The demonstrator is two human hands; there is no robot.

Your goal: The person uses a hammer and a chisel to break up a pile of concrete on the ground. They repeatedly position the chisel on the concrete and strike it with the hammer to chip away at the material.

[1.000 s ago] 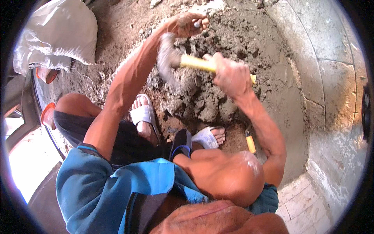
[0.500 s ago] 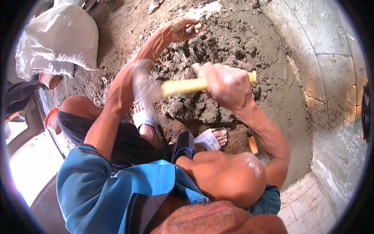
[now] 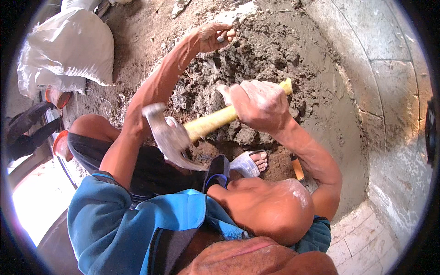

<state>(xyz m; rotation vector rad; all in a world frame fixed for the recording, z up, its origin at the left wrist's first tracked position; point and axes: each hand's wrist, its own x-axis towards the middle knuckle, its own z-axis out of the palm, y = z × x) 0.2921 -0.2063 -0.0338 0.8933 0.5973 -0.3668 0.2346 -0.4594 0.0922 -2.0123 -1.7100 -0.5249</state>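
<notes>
A claw hammer with a yellow handle is gripped in my right hand, fingers wrapped round the handle near its end. Its grey metal head, slightly blurred, hangs in the air to the left, above my foot and beside my left forearm. My left hand reaches to the far edge of the rough grey mortar, low over it. Its fingers are curled round a small grey round-ended piece, whose top shows between them; the rest is hidden.
A white woven sack lies at the far left, near orange-rimmed containers. Smooth wet mortar runs along the grey wall on the right. An orange-and-black handle stands beside my sandalled foot. Another person's dark-clad limbs show at left.
The hammer has come back toward me, its head dropping lower and tilting, with my right hand slightly nearer and left. My left hand stays almost where it was, still closed on the small grey piece.
</notes>
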